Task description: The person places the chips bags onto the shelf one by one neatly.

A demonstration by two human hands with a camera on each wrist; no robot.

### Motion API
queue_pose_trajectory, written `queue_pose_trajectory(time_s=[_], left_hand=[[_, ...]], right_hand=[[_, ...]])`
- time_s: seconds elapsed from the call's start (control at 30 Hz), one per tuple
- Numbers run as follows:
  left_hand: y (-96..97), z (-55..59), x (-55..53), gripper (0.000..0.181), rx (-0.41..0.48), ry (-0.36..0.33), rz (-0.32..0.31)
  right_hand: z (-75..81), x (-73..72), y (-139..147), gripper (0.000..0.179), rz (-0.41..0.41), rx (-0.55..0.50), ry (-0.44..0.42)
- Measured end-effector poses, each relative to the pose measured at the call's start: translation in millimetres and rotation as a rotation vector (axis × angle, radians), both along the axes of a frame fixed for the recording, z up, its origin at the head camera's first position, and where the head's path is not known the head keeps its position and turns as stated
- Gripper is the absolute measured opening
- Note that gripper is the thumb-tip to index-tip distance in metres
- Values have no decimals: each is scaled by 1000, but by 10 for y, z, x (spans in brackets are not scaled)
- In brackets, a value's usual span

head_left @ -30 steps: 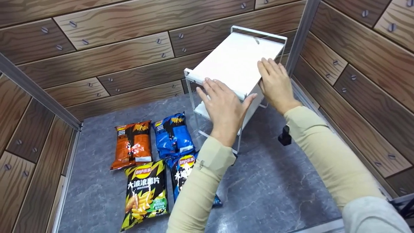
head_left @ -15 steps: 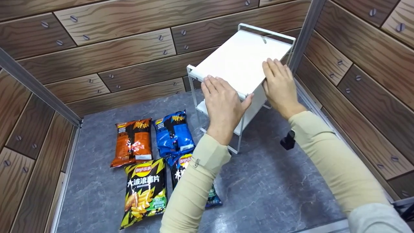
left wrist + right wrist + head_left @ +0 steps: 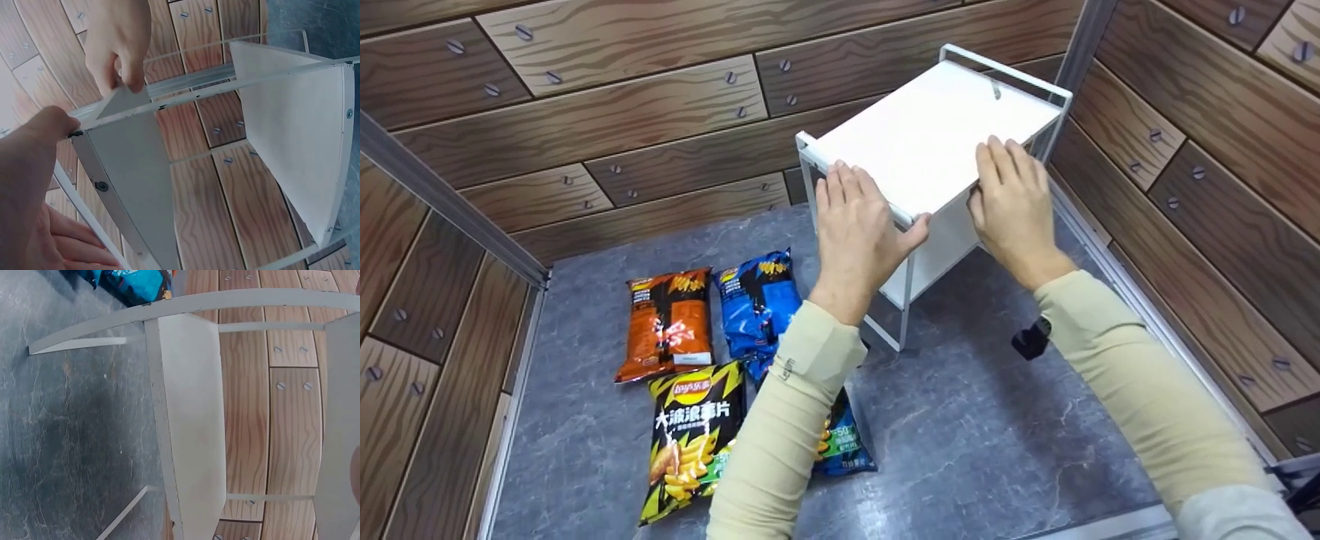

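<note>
A white two-tier shelf rack [image 3: 930, 131] stands at the back right of the floor, turned at an angle. My left hand [image 3: 859, 232] grips the near end of its top, fingers over the end rail and thumb at the near corner. In the left wrist view the left thumb presses by that corner of the frame [image 3: 214, 90]. My right hand [image 3: 1012, 206] holds the right long edge of the top board, its fingers on top and thumb below. The lower shelf [image 3: 194, 427] shows in the right wrist view, where only slivers of the hand appear.
Several chip bags lie left of the rack: an orange bag [image 3: 667, 322], a blue bag [image 3: 757, 300], a black-and-yellow bag [image 3: 690, 442] and a dark blue bag [image 3: 844, 442], partly behind my left sleeve. Wood-patterned walls [image 3: 645, 112] enclose the grey floor [image 3: 960, 435].
The rack has turned: its far end has swung right and its near corner has shifted slightly left. Both hands have kept hold and moved with it. The bags lie as before.
</note>
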State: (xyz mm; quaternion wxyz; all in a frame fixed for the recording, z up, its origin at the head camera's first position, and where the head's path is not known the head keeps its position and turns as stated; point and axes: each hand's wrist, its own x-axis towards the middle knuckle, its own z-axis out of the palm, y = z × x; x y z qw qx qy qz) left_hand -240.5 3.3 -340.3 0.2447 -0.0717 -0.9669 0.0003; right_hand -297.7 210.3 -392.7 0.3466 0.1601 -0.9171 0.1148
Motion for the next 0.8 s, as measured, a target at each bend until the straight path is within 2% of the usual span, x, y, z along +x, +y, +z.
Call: queue_pose_trajectory(time_s=[0.23,0.57,0.8], left_hand=[[-124,7,-53,96,55,-12,-80],[-362,40,-117,92,170,-175,-165],[-550,-16,-176,90,258,-250,-236]], right_hand=[[-14,128,-10,53,-25,23,25],[-27,301,-59,51,-21,81,95],[-46,437,-103,50,-4,95,123]])
